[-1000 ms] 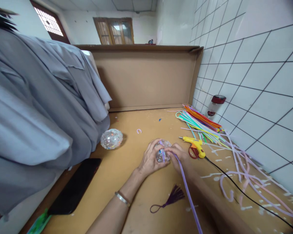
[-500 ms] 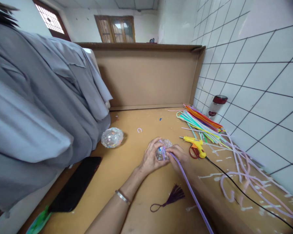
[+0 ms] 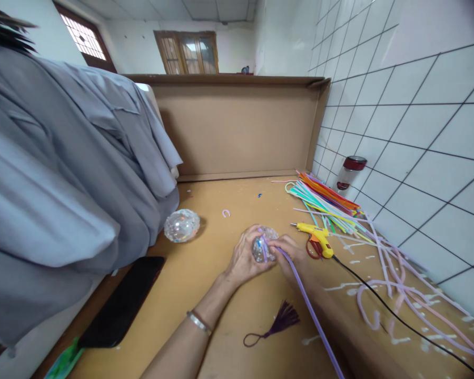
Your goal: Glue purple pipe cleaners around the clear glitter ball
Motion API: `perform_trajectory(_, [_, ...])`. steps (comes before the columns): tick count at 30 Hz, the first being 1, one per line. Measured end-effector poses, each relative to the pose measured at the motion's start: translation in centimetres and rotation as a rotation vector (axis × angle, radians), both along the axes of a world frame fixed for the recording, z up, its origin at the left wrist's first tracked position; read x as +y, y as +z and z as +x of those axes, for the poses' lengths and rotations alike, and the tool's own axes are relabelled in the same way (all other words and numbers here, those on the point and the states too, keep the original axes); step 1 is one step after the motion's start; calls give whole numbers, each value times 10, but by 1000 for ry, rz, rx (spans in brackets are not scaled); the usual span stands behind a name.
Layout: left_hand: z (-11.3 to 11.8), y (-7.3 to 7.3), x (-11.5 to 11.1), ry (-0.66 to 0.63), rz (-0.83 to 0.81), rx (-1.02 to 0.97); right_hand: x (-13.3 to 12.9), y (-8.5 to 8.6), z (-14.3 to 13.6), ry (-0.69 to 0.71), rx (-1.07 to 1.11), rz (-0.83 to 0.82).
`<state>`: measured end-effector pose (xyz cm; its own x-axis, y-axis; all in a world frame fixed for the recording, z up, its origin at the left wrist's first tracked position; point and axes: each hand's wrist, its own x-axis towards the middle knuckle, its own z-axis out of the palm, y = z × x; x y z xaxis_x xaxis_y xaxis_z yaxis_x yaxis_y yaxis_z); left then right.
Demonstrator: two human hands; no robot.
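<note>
My left hand [image 3: 245, 255] is wrapped round a clear faceted ball [image 3: 269, 235], steadying it just above or on the table. Against that ball, my right hand [image 3: 290, 253] pinches a purple pipe cleaner [image 3: 308, 305], whose long tail runs down toward me. Part of the purple strip lies across the ball's face between my fingers. A dark purple tassel [image 3: 283, 318] with a cord loop lies below my hands. To the right rests a yellow hot glue gun [image 3: 315, 231], its nozzle pointing left, with red-handled scissors [image 3: 313, 247] partly beneath it.
A second clear ball [image 3: 182, 225] sits at left, near grey cloth [image 3: 134, 173] and a black phone [image 3: 122, 301]. Bundled coloured pipe cleaners [image 3: 327, 205] and a lidded glass jar [image 3: 349, 172] stand by the tiled wall. A black cord [image 3: 395, 316] crosses loose lilac strips. Cardboard [image 3: 240, 126] rises behind.
Both hands stay on the ball with only slight finger movement. The right hand's fingers have shifted a little along the purple strip; the view has tilted slightly upward.
</note>
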<state>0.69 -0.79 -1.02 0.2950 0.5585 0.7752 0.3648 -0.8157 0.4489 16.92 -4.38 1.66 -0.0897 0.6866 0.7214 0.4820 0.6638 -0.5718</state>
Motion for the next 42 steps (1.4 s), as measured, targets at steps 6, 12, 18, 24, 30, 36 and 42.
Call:
perform_trajectory(6, [-1, -2, 2, -17, 52, 25, -2, 8, 4, 3, -28, -51])
perform_trajectory(12, [-3, -1, 1, -6, 29, 79, -2, 10, 6, 8, -46, -43])
perform_trajectory(18, [-2, -4, 2, -6, 2, 59, 3, 4, 4, -11, -22, -6])
perform_trajectory(24, [0, -4, 2, -5, -2, 17, 1, 5, 3, -20, -25, -14])
perform_trajectory(30, [-1, -6, 3, -7, 24, 16, 1, 4, 2, -21, -9, 9])
perform_trajectory(36, [-2, -3, 2, -7, 51, 64, 0, 2, 1, -33, -4, -29])
perform_trajectory(42, [-2, 1, 0, -13, 44, 58, 2, -1, 0, -5, 17, -18])
